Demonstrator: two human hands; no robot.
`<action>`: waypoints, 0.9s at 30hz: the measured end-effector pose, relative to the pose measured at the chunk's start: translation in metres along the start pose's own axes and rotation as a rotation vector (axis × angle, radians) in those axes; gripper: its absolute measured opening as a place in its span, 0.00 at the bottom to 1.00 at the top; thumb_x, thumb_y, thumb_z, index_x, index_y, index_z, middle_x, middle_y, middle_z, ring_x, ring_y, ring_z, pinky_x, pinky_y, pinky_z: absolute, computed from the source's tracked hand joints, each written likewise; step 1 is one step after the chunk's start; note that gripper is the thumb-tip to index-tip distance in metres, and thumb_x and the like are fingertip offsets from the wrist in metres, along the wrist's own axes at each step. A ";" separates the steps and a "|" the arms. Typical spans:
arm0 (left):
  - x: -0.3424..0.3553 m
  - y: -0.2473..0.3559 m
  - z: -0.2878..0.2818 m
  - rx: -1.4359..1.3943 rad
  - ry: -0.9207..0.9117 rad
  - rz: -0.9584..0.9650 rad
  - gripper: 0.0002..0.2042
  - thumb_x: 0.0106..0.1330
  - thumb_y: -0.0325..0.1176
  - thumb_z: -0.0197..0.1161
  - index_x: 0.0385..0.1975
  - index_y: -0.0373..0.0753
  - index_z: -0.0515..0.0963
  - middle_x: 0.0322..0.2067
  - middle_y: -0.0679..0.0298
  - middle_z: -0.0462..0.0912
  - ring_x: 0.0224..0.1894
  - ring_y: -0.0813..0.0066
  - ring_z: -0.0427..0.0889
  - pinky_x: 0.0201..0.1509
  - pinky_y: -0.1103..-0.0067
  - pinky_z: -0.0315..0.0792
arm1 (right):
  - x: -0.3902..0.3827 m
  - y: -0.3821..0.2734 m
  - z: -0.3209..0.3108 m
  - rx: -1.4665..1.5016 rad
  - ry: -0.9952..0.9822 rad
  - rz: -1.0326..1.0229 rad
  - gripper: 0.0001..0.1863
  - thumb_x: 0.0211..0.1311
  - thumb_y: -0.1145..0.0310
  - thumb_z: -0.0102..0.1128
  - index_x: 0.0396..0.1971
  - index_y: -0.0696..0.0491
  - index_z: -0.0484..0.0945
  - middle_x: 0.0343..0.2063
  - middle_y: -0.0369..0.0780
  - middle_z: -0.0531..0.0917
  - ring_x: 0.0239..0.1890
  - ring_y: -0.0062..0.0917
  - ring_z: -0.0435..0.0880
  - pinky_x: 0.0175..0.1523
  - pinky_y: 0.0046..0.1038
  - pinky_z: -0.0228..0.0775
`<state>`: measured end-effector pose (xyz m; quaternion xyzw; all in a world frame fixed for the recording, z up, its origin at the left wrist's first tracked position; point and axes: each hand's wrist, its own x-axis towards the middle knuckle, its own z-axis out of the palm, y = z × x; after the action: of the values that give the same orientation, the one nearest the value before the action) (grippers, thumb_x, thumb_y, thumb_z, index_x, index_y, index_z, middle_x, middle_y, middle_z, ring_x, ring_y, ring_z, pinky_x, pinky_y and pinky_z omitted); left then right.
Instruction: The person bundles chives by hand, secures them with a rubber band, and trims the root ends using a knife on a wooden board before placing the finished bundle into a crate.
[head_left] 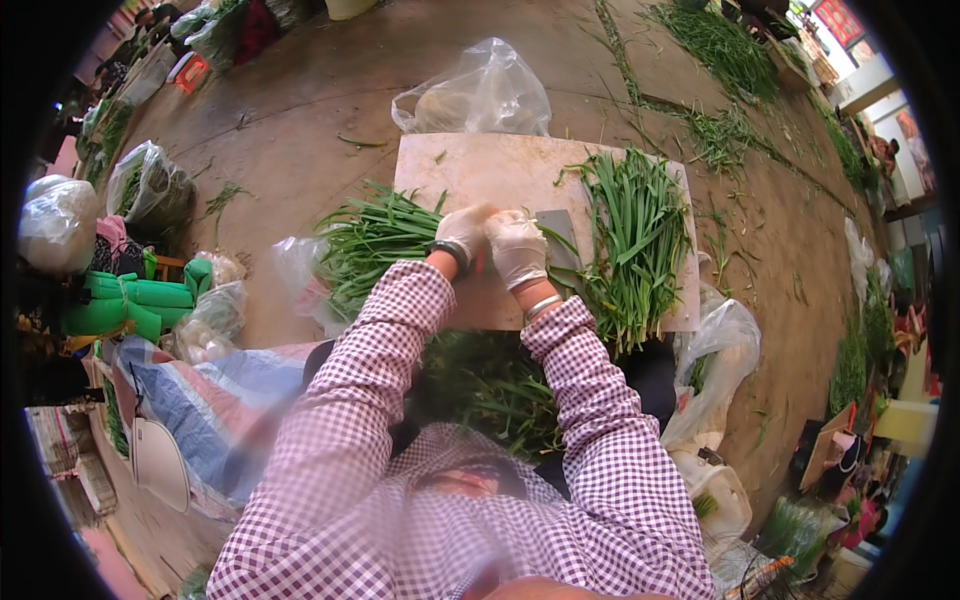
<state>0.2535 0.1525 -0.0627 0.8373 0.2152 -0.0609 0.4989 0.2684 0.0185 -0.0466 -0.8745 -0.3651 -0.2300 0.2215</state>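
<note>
Nearest the camera: two forearms in purple-and-white checked sleeves, rising from the lower edge.

Left hand (462,232): white glove, dark band at the wrist, fingers closed around something small that cannot be made out; knuckles touching the right hand.

Right hand (517,247): white glove, silver bangle at the wrist, fingers curled shut; what it grips is hidden. A cleaver blade (560,245) lies flat just beside it.

Cutting board (480,170): pale, rectangular, lying on the floor, under both hands.

Trimmed green stalks (635,235): a pile on the board's right half, tips overhanging the near edge.

Second bundle of green stalks (370,240): on the board's left edge, spilling onto a clear bag.

More stalks (490,385): in the lap, between the sleeves.

Clear plastic bag (480,95): just beyond the board's far edge.

White plastic bag (715,365): right of the board.

Green rolled bundle (125,305): far left, well apart.
</note>
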 end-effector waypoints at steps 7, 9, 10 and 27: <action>0.031 -0.052 0.012 -0.306 -0.002 0.158 0.11 0.61 0.28 0.68 0.42 0.33 0.81 0.33 0.64 0.86 0.35 0.76 0.81 0.43 0.80 0.76 | -0.016 -0.021 0.006 0.054 0.041 0.004 0.01 0.50 0.71 0.56 0.24 0.49 0.76 0.27 0.38 0.79 0.35 0.30 0.80 0.38 0.32 0.74; 0.047 -0.044 -0.007 0.062 -0.210 0.252 0.13 0.58 0.29 0.69 0.42 0.33 0.81 0.32 0.63 0.86 0.34 0.77 0.82 0.42 0.79 0.76 | -0.022 -0.027 -0.003 0.019 0.032 -0.027 0.04 0.50 0.72 0.55 0.27 0.50 0.77 0.29 0.38 0.80 0.36 0.30 0.81 0.40 0.31 0.75; 0.045 -0.010 -0.014 0.259 -0.382 0.199 0.17 0.58 0.34 0.68 0.46 0.36 0.82 0.40 0.54 0.86 0.39 0.67 0.84 0.47 0.75 0.76 | -0.033 -0.022 -0.001 0.002 0.038 -0.020 0.06 0.50 0.72 0.56 0.30 0.51 0.79 0.32 0.38 0.81 0.38 0.29 0.81 0.41 0.30 0.76; -0.011 -0.037 0.015 -0.078 -0.005 0.503 0.02 0.68 0.23 0.59 0.35 0.33 0.77 0.30 0.62 0.84 0.32 0.80 0.79 0.37 0.81 0.75 | -0.056 -0.024 -0.029 0.352 -0.146 0.085 0.22 0.51 0.66 0.67 0.47 0.54 0.77 0.52 0.43 0.77 0.58 0.36 0.74 0.61 0.37 0.69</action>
<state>0.2300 0.1513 -0.0971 0.8445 0.0010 0.0713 0.5308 0.2086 -0.0125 -0.0496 -0.8512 -0.3776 -0.0892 0.3535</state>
